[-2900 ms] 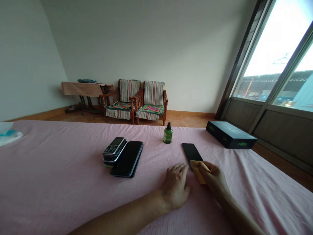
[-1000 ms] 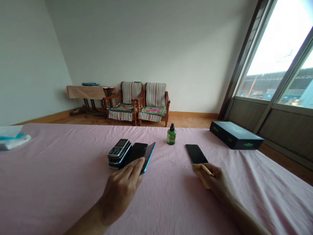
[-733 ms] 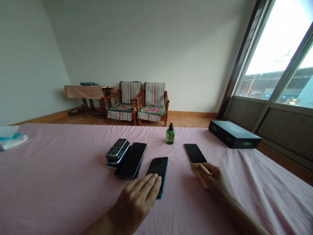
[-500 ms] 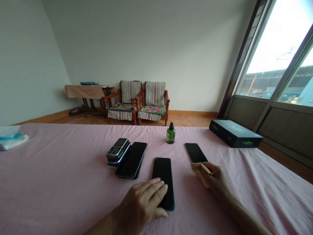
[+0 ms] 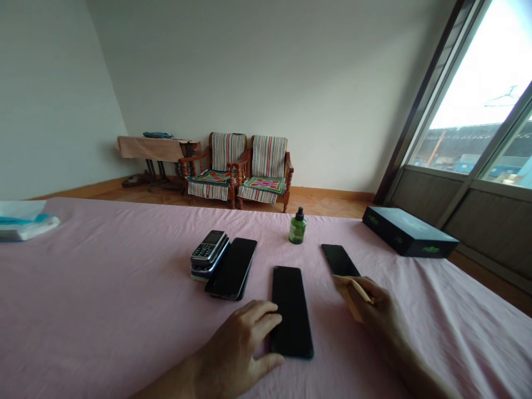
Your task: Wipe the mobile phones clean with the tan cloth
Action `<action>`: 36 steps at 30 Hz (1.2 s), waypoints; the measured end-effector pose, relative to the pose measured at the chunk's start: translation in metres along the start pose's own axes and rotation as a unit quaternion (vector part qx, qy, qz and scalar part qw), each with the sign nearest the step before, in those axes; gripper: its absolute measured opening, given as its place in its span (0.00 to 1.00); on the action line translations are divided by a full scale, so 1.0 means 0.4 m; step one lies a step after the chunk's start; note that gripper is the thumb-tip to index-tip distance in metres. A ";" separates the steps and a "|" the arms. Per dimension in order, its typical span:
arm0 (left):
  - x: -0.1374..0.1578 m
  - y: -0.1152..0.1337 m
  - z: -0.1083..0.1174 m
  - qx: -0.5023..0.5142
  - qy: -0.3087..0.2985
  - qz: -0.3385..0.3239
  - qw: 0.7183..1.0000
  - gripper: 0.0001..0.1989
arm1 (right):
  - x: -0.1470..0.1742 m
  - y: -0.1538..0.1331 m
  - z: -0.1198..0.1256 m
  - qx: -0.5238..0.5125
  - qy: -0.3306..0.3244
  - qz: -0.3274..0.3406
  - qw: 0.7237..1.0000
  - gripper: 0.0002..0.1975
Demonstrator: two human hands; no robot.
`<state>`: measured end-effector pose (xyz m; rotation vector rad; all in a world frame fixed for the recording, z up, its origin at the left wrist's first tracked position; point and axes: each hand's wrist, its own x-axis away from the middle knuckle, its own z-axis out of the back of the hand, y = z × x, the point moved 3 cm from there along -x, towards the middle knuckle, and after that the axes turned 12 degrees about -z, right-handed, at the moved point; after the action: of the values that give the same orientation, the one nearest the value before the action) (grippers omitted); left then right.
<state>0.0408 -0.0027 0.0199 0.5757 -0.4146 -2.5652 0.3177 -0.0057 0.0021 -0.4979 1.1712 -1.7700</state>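
My left hand (image 5: 243,343) rests with its fingers apart at the left edge of a black smartphone (image 5: 292,310), fingertips touching or just over its border. This phone lies flat, screen up, on a pink cloth-covered table (image 5: 124,310). A folded tan cloth (image 5: 351,296) is pinched in my right hand (image 5: 380,310). That hand is at the near end of another black smartphone (image 5: 338,259), whose lower end is partly hidden by the cloth and fingers. Between the phones and farther back stands a green spray bottle (image 5: 297,227) with a black top.
Left of centre, a keypad phone (image 5: 210,246) tops a small stack, beside overlapping black smartphones (image 5: 233,269). A black box (image 5: 409,233) with green marks sits at the back right. A tissue pack (image 5: 29,226) lies far left. Two wooden chairs (image 5: 266,177) stand beyond the table.
My left hand has slid left off the middle of the smartphone's screen to its edge. The right hand keeps the cloth at the other phone. The view has shifted slightly.
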 end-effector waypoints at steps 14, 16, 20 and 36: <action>-0.004 0.008 -0.005 0.039 -0.032 0.010 0.999 0.26 | -0.063 -0.119 -0.181 0.190 -0.085 0.294 0.933 0.14; -0.006 0.007 -0.005 0.042 -0.035 0.009 0.998 0.26 | -0.066 -0.107 -0.196 0.197 -0.112 0.302 0.926 0.14; -0.008 0.007 -0.003 0.047 -0.032 -0.005 0.998 0.27 | -0.045 -0.096 -0.197 0.213 -0.151 0.304 0.916 0.13; -0.009 0.008 -0.008 0.040 -0.026 -0.006 0.999 0.26 | 0.141 -0.107 -0.128 0.243 -0.228 0.291 0.897 0.13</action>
<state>0.0464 -0.0044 0.0194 0.5420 -0.5364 -2.5892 0.2322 -0.0234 0.0072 -0.2061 0.4442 -1.2537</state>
